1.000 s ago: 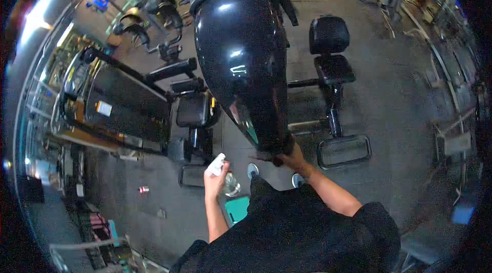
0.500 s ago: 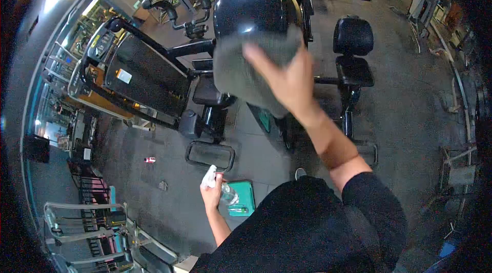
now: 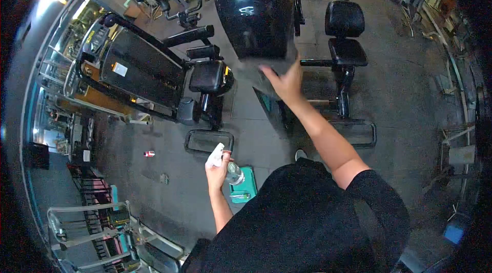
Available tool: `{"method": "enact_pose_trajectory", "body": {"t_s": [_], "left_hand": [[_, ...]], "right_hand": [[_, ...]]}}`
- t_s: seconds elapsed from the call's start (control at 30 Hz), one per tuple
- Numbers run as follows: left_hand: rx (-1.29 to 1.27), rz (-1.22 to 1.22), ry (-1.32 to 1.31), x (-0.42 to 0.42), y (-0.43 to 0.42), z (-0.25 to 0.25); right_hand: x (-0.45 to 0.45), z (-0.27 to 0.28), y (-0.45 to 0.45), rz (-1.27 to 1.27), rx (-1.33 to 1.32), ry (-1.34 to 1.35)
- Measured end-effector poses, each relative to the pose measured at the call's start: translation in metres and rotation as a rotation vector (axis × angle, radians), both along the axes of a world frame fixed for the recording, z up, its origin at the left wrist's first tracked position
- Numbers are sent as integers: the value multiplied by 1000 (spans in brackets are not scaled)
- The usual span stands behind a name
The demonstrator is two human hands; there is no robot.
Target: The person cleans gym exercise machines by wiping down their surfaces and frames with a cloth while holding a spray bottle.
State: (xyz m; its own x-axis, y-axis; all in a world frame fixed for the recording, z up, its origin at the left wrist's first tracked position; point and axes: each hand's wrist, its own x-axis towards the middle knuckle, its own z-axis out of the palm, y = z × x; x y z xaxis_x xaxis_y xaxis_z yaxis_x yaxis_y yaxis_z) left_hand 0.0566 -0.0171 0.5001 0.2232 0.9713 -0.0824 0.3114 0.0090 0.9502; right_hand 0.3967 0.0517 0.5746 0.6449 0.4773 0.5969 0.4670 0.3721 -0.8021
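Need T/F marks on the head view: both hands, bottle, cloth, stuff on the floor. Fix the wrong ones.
1. The left hand holds a spray bottle. True.
2. The right hand holds a second bottle. False: it has a grey cloth, blurred, at the lower end of the glossy black housing.
3. The spray bottle's body is opaque black. False: it is clear.
4. A teal rectangular item shows beside the spray bottle in the view. True.
5. The small red-and-white item lies on a seat. False: it is on the floor.
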Motion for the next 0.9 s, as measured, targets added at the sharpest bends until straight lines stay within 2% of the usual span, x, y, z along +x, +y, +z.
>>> {"method": "enact_pose_trajectory", "body": {"t_s": [0.03, 0.07, 0.13, 0.17, 0.27, 0.33, 0.4, 0.47, 0.6, 0.63, 0.67, 0.73, 0.77, 0.8, 0.87, 0.9], "left_hand": [[4, -5, 1, -3, -2, 0], [-1, -3, 8, -4, -3, 0], [-5, 1, 19, -11, -8, -2], [-8, 24, 8, -14, -11, -4], [-1, 76, 35, -28, -19, -11], [-34, 197, 52, -36, -28, -14], [-33, 255, -8, -42, -34, -24], [11, 340, 64, -40, -32, -26], [21, 396, 46, -5, -33, -7], [9, 412, 48, 5, -34, -5], [10, 407, 13, 14, -35, -2], [19, 403, -20, 26, -36, 0], [-9, 399, -28, 32, -36, 2], [-35, 395, -38, 37, -38, 2], [-36, 368, -17, 41, -42, -2], [-33, 334, 3, 42, -43, -4]], "right_hand": [[3, -67, 5, -80, -61, -113], [2, -85, -6, 23, -107, -89], [3, -150, 1, -91, -169, -219], [1, -141, -2, -89, -168, -219], [-2, -61, -7, -64, -230, -125], [1, -5, 0, -202, -171, -190], [11, 51, 11, -131, -80, -202], [18, 103, 17, -58, 13, -202], [44, 175, 40, 225, 50, 53], [63, 183, 50, 374, -124, 191], [68, 193, 61, 573, 105, 228], [68, 224, 37, 662, -56, 471], [69, 220, 38, 618, -7, 406], [69, 185, 56, 436, 72, 349], [53, 165, 42, 370, 142, 319], [42, 147, 29, 374, 77, 179]]}}
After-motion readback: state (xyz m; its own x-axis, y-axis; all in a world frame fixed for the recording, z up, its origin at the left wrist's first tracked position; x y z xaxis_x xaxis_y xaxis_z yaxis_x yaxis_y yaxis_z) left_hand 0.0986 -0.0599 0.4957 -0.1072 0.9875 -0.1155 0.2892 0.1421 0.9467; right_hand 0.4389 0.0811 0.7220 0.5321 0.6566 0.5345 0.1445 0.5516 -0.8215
